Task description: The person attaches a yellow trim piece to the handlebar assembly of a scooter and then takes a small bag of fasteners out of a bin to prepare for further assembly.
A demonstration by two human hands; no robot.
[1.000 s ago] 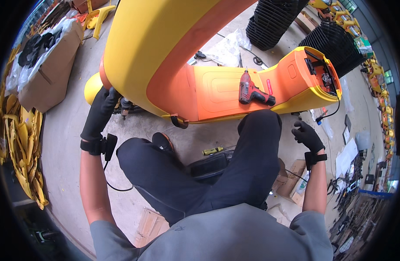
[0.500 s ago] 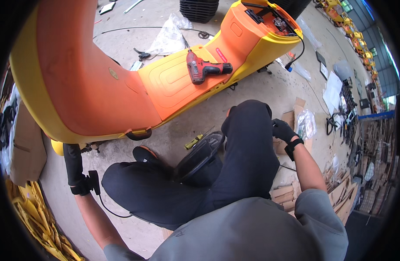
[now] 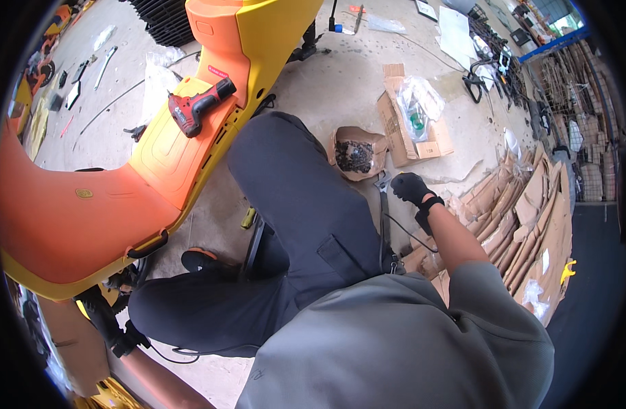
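Note:
An orange and yellow scooter [image 3: 74, 211] stands in front of me and to the left. On its footboard lies a red and black cordless drill [image 3: 198, 108]. My left hand [image 3: 98, 312], in a black glove, reaches under the scooter's lower rear edge; its fingers are hidden. Out to the right, my black-gloved right hand [image 3: 409, 188] is curled closed above the floor. What it may hold is too small to make out. Beside it is a wrench-like tool [image 3: 384, 194] with a silver head. An opened paper bag of small dark parts [image 3: 354, 156] sits just beyond.
A cardboard box [image 3: 432, 148] holding clear plastic stands behind the bag. Flattened cardboard [image 3: 517, 225] is piled at the right. Black crates [image 3: 170, 20] stand at the far left. A dark bin [image 3: 265, 249] is between my legs. Cables and plastic litter the floor.
My view has swung to the right, so the scooter sits further left. The paper bag and wrench-like tool have come into sight near my right hand. My left hand stays at the scooter's underside.

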